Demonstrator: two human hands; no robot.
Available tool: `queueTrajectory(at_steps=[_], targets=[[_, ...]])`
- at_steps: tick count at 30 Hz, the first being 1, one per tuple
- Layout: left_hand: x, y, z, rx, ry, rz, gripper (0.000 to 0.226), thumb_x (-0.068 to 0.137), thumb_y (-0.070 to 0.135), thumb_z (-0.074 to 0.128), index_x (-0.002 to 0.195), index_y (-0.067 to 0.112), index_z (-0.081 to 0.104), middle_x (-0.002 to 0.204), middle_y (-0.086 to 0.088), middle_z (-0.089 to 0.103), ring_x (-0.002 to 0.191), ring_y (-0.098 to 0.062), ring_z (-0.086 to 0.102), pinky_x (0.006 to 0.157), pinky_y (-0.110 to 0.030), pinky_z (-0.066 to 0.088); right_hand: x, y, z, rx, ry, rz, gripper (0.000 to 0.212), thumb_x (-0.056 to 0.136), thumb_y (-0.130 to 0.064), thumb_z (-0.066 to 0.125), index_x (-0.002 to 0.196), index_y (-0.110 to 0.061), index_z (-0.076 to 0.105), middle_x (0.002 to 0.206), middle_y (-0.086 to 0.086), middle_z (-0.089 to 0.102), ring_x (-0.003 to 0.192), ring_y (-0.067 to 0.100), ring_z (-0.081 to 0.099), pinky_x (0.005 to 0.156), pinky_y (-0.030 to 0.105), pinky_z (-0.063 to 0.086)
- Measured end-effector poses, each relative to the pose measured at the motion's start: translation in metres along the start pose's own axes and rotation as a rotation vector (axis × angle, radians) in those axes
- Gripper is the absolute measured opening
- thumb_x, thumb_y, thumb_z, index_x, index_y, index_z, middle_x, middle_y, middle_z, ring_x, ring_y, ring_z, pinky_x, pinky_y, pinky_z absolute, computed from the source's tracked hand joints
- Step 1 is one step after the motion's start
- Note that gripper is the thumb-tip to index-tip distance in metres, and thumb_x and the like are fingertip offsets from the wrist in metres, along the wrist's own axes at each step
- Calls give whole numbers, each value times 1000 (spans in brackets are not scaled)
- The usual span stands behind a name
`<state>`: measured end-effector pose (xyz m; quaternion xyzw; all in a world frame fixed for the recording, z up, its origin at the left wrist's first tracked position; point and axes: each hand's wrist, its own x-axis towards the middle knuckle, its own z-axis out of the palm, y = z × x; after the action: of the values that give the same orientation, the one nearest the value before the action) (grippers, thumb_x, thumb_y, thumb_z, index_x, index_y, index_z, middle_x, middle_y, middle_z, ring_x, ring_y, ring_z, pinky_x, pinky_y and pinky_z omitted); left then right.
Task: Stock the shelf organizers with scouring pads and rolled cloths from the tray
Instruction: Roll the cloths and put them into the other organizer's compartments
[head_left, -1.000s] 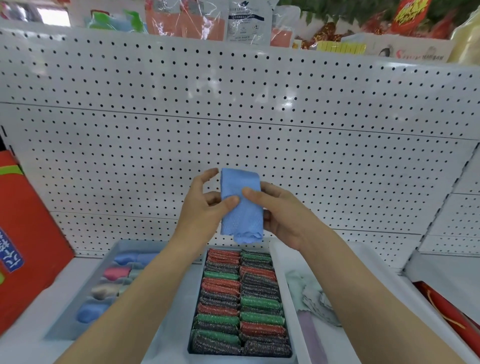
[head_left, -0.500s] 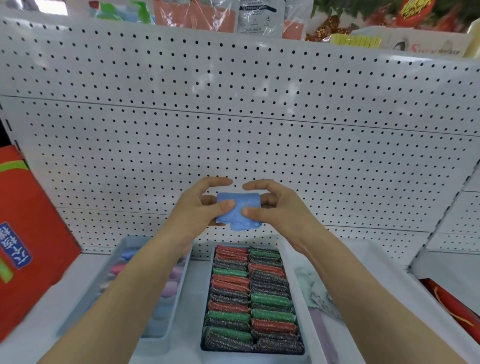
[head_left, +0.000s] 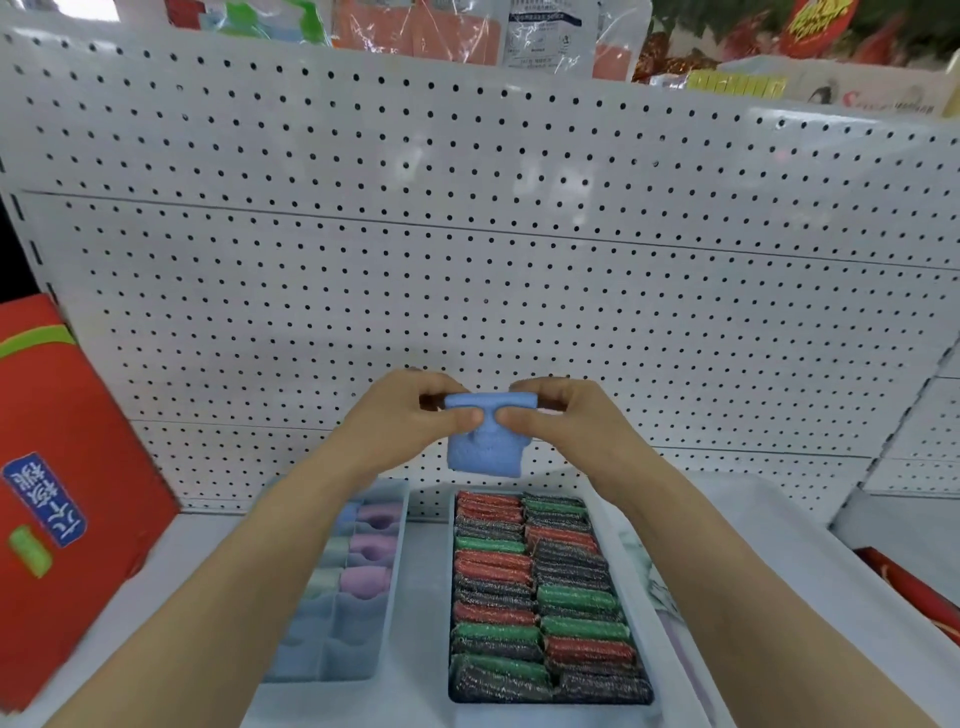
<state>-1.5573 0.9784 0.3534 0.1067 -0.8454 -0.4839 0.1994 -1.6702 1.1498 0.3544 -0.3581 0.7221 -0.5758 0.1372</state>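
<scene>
Scouring pads (head_left: 545, 592) fill the organizer nearest us, the white bin (head_left: 670, 670) low in the middle of the shelf (head_left: 421, 696), packed in two tight rows of red, green and dark glittery pieces; we judge that part of the stocking close to done. Just to its left sits the pale blue divided organizer (head_left: 358, 644), where rolled cloths (head_left: 366, 548) in pink, lilac and pale green stand one to a cell, and the nearer cells look open, though blur keeps us from being sure. To the right of the pad bin lies a white tray (head_left: 810, 582) with what seems to be loose pale fabric in it.

Above and beyond the bins, we hold the blue cloth (head_left: 485, 441) up in front of the pegboard (head_left: 467, 270). Our left hand (head_left: 400, 421) and right hand (head_left: 558, 421) each pinch its upper edge, thumbs meeting at the front, fingers curled behind, and the lower part hangs free. We judge this grip serves rolling: working the top over evenly from both sides keeps the bundle narrow enough for a cell on the left.

Far left stands a red carton (head_left: 67, 483); packaged goods (head_left: 545, 36) line the top of the board
</scene>
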Motion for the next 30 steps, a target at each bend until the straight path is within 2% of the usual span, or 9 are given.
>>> queueTrajectory(at_steps=[4,10,14,19,22,24,26,28,30], targets=[[-2,-5,1,-231,-87,-72,17,88,19,73,101,9,67,95,-3,72,86,-14,67,78,-29,55,-5,4,9,234,-72,91,14,93,-15,65,103,-5,66,99,11,70,87,19,70,81,34,60],[-5,-9,23,-322,-15,-57,19,92,16,67,107,6,61,102,-19,66,77,-18,66,59,-31,55,-9,13,7,330,-92,132,24,88,-16,71,110,-11,63,94,8,70,83,26,70,72,41,61],[-3,-5,36,-521,48,-65,11,94,10,64,102,15,59,90,-9,65,62,-14,62,47,-23,47,-2,15,1,474,-116,72,26,89,-6,68,114,-9,66,104,11,72,92,26,70,75,36,60],[4,0,44,-728,116,-42,16,96,0,54,96,13,63,89,-7,65,73,-18,62,61,-25,54,10,14,-12,676,-236,59,24,92,4,54,108,-7,69,107,12,70,92,23,67,77,33,56],[1,4,42,-868,128,-54,9,90,11,61,97,7,65,93,-7,68,82,-20,65,71,-27,57,17,16,-15,706,-311,96,21,85,-16,66,104,-9,72,103,6,66,83,19,57,70,29,44],[-3,5,43,-799,169,-55,22,86,25,69,96,6,69,94,-4,70,85,-19,66,75,-28,57,20,19,-11,670,-290,97,17,87,-24,70,96,-10,73,100,5,66,86,22,53,73,31,41],[-5,2,43,-535,275,-23,15,86,26,71,92,12,73,93,-4,72,85,-17,65,77,-28,54,23,23,-5,636,-259,78,11,93,-15,62,90,-11,71,97,6,67,87,22,54,73,29,44],[-6,-4,41,-349,346,14,6,86,18,74,86,24,76,97,-8,71,79,-14,62,73,-28,49,24,24,2,622,-249,76,12,95,-3,56,100,-8,66,100,9,66,87,23,59,73,28,50],[-8,-11,35,-276,371,33,18,85,11,75,83,29,77,103,-11,69,76,-10,63,70,-23,49,26,25,11,608,-230,104,23,93,2,57,115,-2,62,107,16,66,88,23,64,73,27,54]])
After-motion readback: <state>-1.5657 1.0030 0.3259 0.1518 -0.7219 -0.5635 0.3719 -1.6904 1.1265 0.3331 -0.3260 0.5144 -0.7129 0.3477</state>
